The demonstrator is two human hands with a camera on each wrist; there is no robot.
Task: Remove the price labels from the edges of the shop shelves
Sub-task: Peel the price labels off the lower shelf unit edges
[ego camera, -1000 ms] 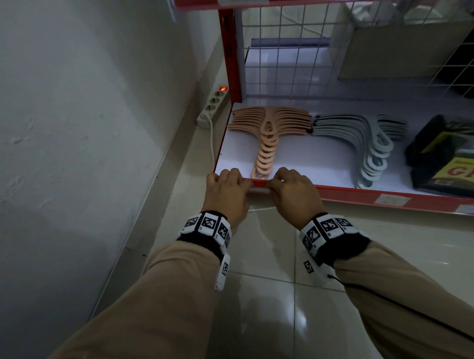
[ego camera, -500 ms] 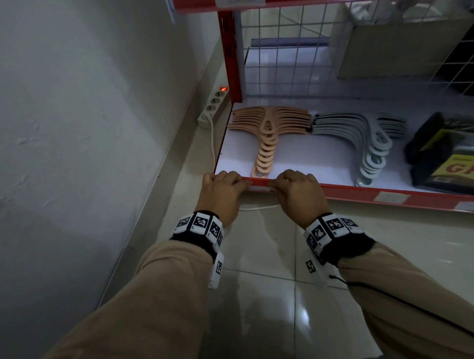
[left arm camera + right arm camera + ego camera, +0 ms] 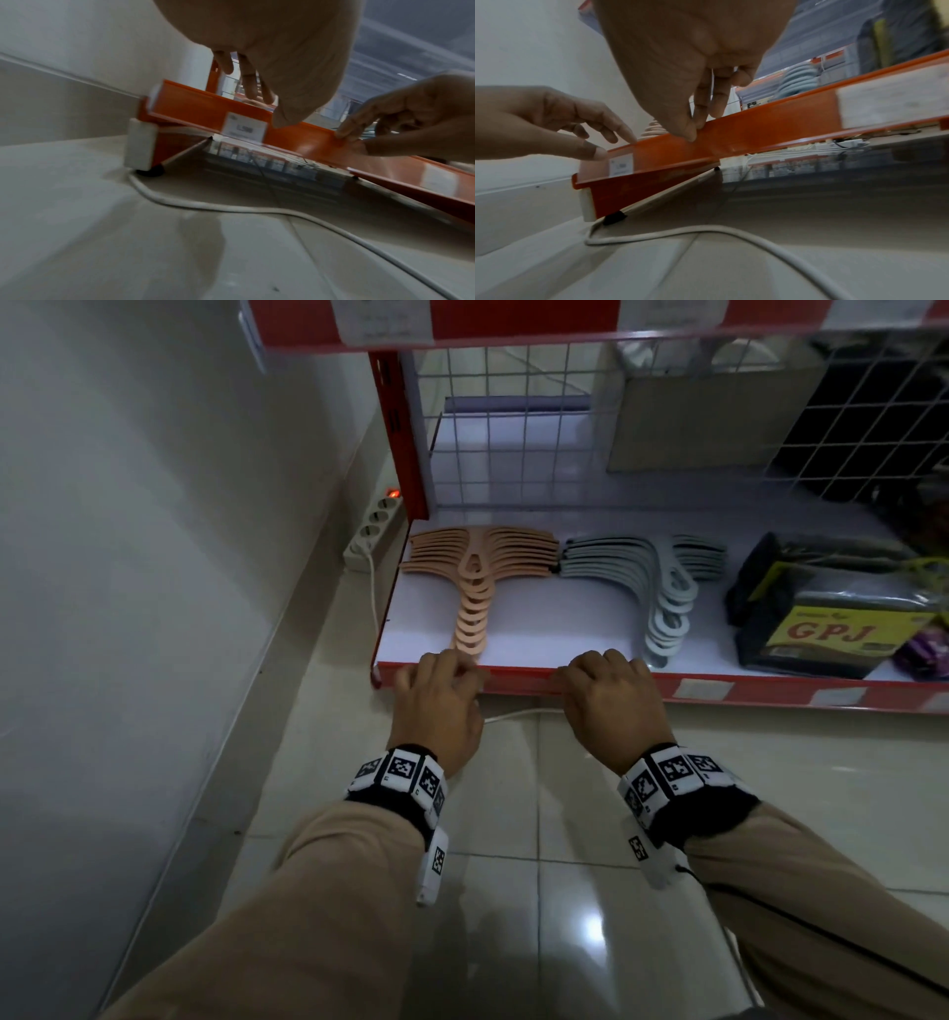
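The bottom shelf's red edge strip (image 3: pixel 518 679) carries a white price label (image 3: pixel 244 128) near its left end, seen also in the right wrist view as the label (image 3: pixel 621 166). My left hand (image 3: pixel 441 670) curls over the strip just above that label, thumb on the front face and fingertips on the top rim. My right hand (image 3: pixel 601 675) pinches the strip's top rim between thumb and fingers (image 3: pixel 707 113), a hand's width to the right. Two more labels (image 3: pixel 696 689) sit further right on the same strip. The upper shelf edge bears labels (image 3: pixel 385 320) too.
On the shelf lie stacked peach hangers (image 3: pixel 475 588), grey hangers (image 3: pixel 667 608) and black packets (image 3: pixel 832 629). A white cable (image 3: pixel 231 209) runs across the tiled floor under the shelf. A power strip (image 3: pixel 372 526) lies by the wall on the left.
My hands were close together around one label; now they are apart, the right hand having slid to the right along the strip. The head view has risen, showing the upper shelf edge.
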